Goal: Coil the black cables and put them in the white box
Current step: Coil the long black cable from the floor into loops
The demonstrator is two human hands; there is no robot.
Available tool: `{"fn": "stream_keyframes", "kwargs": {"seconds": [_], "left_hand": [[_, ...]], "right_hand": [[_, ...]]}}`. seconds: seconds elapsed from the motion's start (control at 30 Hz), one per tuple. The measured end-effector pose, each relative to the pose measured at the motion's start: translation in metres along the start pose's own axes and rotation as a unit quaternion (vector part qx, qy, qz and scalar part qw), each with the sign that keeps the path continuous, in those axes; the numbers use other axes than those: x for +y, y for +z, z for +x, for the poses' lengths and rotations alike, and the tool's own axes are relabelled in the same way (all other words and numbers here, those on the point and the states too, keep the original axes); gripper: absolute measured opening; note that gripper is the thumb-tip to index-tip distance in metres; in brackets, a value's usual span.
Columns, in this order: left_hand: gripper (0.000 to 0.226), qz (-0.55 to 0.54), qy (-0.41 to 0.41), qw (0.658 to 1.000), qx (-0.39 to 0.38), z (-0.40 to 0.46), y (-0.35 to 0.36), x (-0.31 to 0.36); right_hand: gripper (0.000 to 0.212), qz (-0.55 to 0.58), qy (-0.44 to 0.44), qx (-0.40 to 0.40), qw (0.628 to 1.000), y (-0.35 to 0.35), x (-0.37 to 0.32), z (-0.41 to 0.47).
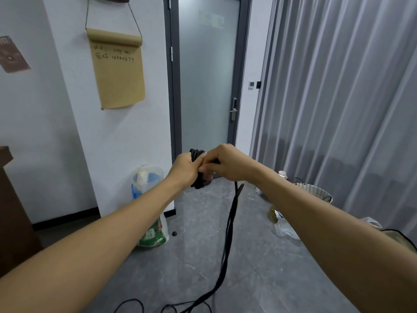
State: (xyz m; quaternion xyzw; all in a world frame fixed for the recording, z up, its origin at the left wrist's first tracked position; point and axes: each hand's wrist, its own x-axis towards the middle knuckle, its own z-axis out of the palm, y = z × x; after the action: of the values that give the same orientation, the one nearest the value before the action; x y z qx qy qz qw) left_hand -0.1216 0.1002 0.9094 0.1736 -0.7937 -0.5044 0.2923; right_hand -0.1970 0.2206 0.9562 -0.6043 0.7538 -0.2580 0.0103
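Observation:
My left hand [186, 169] grips a tight bundle of coiled black cable [196, 152] at chest height in front of me; loops show above and below the fist. My right hand [222, 162] meets it from the right, fingers curled and pinching the same cable where it joins the bundle. From under the right hand the loose black cable [230, 224] hangs straight down and trails in loops across the grey floor at the frame's bottom edge. The white box is not in view.
A frosted glass door [207, 75] stands ahead and grey curtains [338, 86] hang on the right. Plastic bags [151, 231] with cups lean at the wall corner. A woven basket [313, 190] and a clear bag [284, 227] lie on the right. Dark wooden furniture [11, 211] stands at the left edge.

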Motion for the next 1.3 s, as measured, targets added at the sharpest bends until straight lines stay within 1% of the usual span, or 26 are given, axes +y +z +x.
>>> {"fn": "stream_keyframes", "kwargs": {"seconds": [0.1,0.17,0.23,0.3,0.37,0.47,0.53,0.6,0.63,0.7,0.8,0.87,0.9,0.93,1.0,1.03,1.07,1.13,1.17,1.27,1.3], "left_hand": [[0.046,-0.052,-0.025,0.997,-0.046,-0.008,0.001,0.003],[0.045,-0.087,-0.045,0.993,-0.064,-0.01,0.002,0.006],[0.042,-0.107,-0.064,0.988,-0.093,-0.011,-0.001,0.006],[0.038,-0.129,-0.091,0.979,-0.128,-0.012,-0.008,0.004],[0.038,-0.151,-0.121,0.969,-0.153,-0.015,-0.017,0.002],[0.041,-0.165,-0.155,0.953,-0.199,-0.02,-0.025,0.004],[0.039,-0.173,-0.155,0.944,-0.233,-0.022,-0.026,0.006],[0.032,-0.197,-0.143,0.936,-0.256,-0.022,-0.024,0.008],[0.028,-0.209,-0.135,0.932,-0.264,-0.022,-0.023,0.008],[0.022,-0.229,-0.12,0.928,-0.268,-0.021,-0.02,0.009],[0.019,-0.239,-0.113,0.93,-0.255,-0.019,-0.017,0.011],[0.021,-0.239,-0.115,0.935,-0.237,-0.017,-0.015,0.011],[0.021,-0.237,-0.117,0.938,-0.225,-0.016,-0.013,0.011],[0.02,-0.236,-0.118,0.941,-0.213,-0.015,-0.011,0.01],[0.022,-0.244,-0.122,0.943,-0.189,-0.013,-0.006,0.006],[0.024,-0.254,-0.124,0.943,-0.178,-0.013,-0.003,0.005],[0.025,-0.264,-0.126,0.942,-0.166,-0.012,0.0,0.003],[0.026,-0.27,-0.125,0.942,-0.155,-0.013,0.004,0.002],[0.027,-0.265,-0.124,0.943,-0.16,-0.012,0.004,0.003],[0.027,-0.222,-0.129,0.942,-0.217,-0.009,0.0,0.006],[0.026,-0.199,-0.128,0.942,-0.237,-0.008,-0.003,0.009]], "right_hand": [[0.017,0.075,0.036,0.027,0.996,0.0,0.004,0.0],[0.023,0.12,0.059,0.051,0.99,0.002,0.007,0.001],[0.024,0.149,0.076,0.06,0.984,0.004,0.012,0.001],[0.023,0.156,0.098,0.036,0.982,0.008,0.024,-0.002],[0.029,0.126,0.131,0.0,0.983,0.012,0.04,-0.009],[0.039,0.1,0.164,-0.024,0.981,0.013,0.051,-0.017],[0.04,0.113,0.149,-0.044,0.981,0.011,0.046,-0.019],[0.036,0.166,0.123,-0.079,0.975,0.01,0.038,-0.018],[0.034,0.213,0.108,-0.1,0.966,0.011,0.036,-0.019],[0.032,0.328,0.087,-0.126,0.932,0.016,0.038,-0.021],[0.043,0.489,0.089,-0.117,0.86,0.018,0.046,-0.025],[0.047,0.539,0.106,-0.111,0.828,0.015,0.048,-0.028],[0.047,0.541,0.11,-0.113,0.826,0.014,0.046,-0.028],[0.044,0.524,0.112,-0.113,0.837,0.014,0.043,-0.028],[0.033,0.419,0.115,-0.095,0.896,0.02,0.04,-0.023],[0.028,0.36,0.122,-0.068,0.922,0.024,0.038,-0.02],[0.024,0.315,0.135,-0.034,0.939,0.027,0.038,-0.017],[0.014,0.257,0.155,0.024,0.953,0.033,0.037,-0.012],[0.012,0.235,0.16,0.039,0.958,0.035,0.036,-0.011],[0.009,0.194,0.159,0.048,0.967,0.038,0.033,-0.01],[0.012,0.176,0.158,0.048,0.97,0.038,0.031,-0.01]]}}
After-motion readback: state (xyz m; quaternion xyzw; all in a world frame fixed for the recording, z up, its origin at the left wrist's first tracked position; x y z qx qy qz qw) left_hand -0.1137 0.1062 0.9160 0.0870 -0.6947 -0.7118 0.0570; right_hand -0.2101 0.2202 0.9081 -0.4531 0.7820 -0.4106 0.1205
